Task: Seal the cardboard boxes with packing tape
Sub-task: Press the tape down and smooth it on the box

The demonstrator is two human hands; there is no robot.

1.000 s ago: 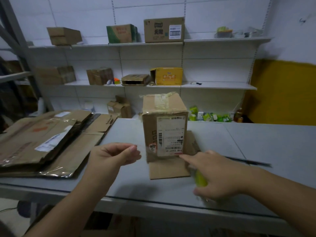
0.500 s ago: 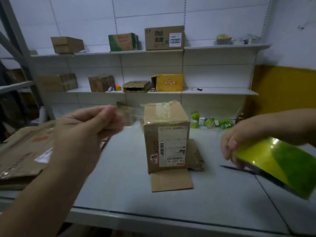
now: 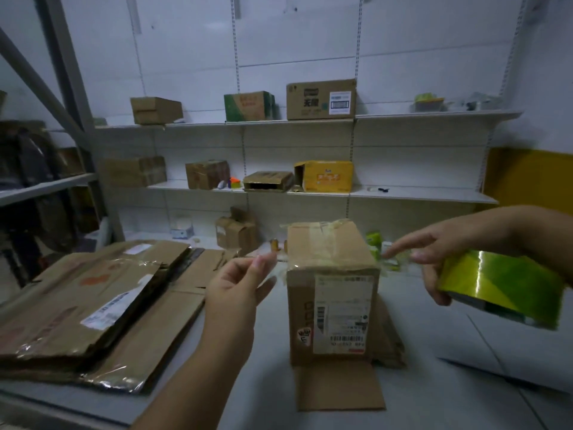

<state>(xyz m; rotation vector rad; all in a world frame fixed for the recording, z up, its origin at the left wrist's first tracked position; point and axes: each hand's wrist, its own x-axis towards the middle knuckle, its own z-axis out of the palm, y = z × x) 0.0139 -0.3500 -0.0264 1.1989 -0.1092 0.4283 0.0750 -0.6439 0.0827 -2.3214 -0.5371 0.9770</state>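
Note:
A small upright cardboard box [image 3: 331,293] with a white shipping label stands on the grey table [image 3: 465,383]; one bottom flap lies flat toward me. My right hand [image 3: 440,252] holds a green-yellow roll of packing tape [image 3: 502,285] to the right of the box, index finger stretched out. My left hand [image 3: 238,283] pinches the free end of a clear tape strip [image 3: 279,268] at the box's upper left. The strip runs across the box's front top edge between both hands.
Flattened cardboard boxes [image 3: 86,302] are stacked on the table's left side. A small open box [image 3: 235,231] stands behind. Wall shelves [image 3: 310,122] at the back carry several boxes. Small green packets [image 3: 373,240] lie behind the box.
Both hands have come in toward the box. The tape strip, held up in the air before, now lies stretched over the box's top front edge.

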